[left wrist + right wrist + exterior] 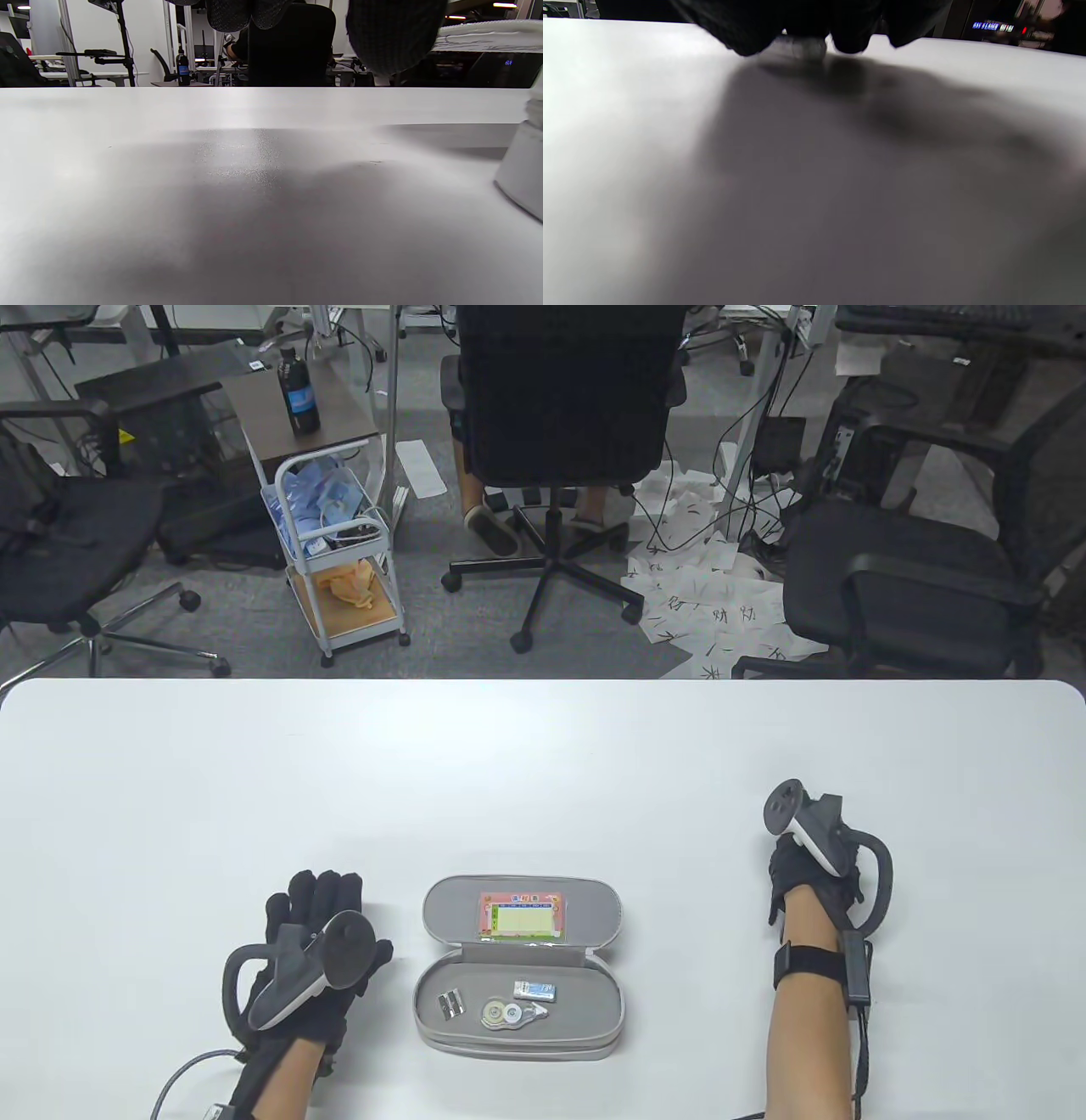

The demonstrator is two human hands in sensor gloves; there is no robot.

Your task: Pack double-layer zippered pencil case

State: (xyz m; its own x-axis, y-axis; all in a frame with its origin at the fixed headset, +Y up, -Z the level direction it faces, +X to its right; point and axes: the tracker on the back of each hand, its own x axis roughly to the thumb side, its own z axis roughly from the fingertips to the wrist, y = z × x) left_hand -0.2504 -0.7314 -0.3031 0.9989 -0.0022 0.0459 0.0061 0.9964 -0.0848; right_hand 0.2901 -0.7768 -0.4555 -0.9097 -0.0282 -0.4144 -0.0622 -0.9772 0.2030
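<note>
The grey zippered pencil case (441,984) lies open at the table's front middle. Its lid (445,903) is folded back and carries a colourful timetable card (523,918). In the lower tray lie a blue-and-white eraser (534,989), a correction tape (509,1013) and a small metallic piece (451,1004). My left hand (318,899) rests flat on the table left of the case, fingers spread and empty. The case's edge (522,169) shows at the right of the left wrist view. My right hand (793,857) is on the table right of the case. Its fingers (746,29) curl down around a small pale object (799,47).
The white table (543,780) stretches bare behind the case to its far edge. Beyond it stand office chairs (564,398), a small cart (335,534) with a bottle, and loose papers on the floor.
</note>
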